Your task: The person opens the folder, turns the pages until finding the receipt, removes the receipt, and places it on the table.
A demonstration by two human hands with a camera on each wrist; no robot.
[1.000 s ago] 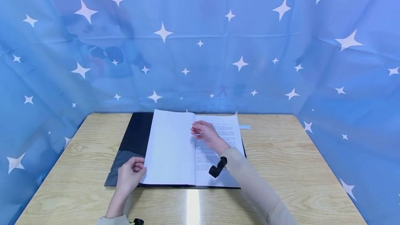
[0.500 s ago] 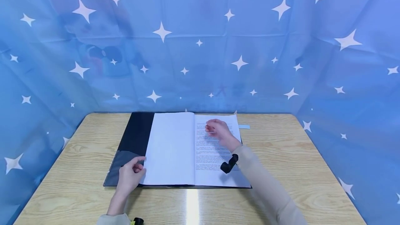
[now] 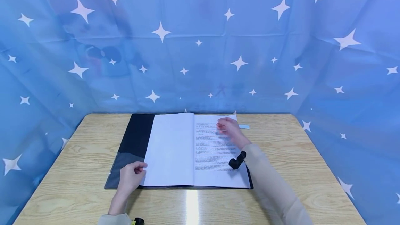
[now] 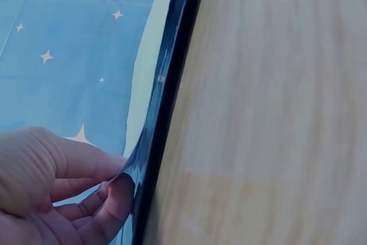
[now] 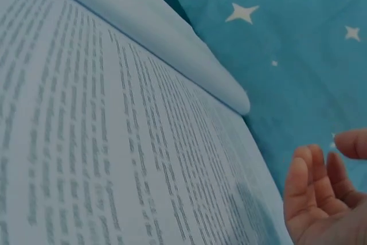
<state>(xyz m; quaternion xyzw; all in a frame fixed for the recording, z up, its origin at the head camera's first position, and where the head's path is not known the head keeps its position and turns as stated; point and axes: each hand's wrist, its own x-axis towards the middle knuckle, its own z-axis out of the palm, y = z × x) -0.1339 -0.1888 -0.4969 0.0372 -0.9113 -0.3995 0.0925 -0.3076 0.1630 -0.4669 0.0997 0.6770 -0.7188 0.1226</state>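
A black folder (image 3: 136, 133) lies spread on the table, with a blank white page (image 3: 170, 148) on its left side and a printed page (image 3: 207, 148) on its right. At the blank page's lower left edge, my left hand (image 3: 129, 177) pinches the page; the left wrist view shows thumb and forefinger meeting at the edge of the bowed sheet (image 4: 140, 90). My right hand (image 3: 230, 130) hovers over the upper right of the printed page, holding nothing. In the right wrist view its fingers (image 5: 297, 179) are loosely bent beside the lines of text.
A light blue tab (image 3: 244, 126) sticks out past the folder's right side. The wooden table (image 3: 290, 155) extends around the folder, and a blue curtain with white stars (image 3: 200, 58) stands behind it and at both sides.
My right hand has moved right, from the fold to the far side of the printed page. The left page has settled flatter. My left hand stays at the left edge, slightly lower.
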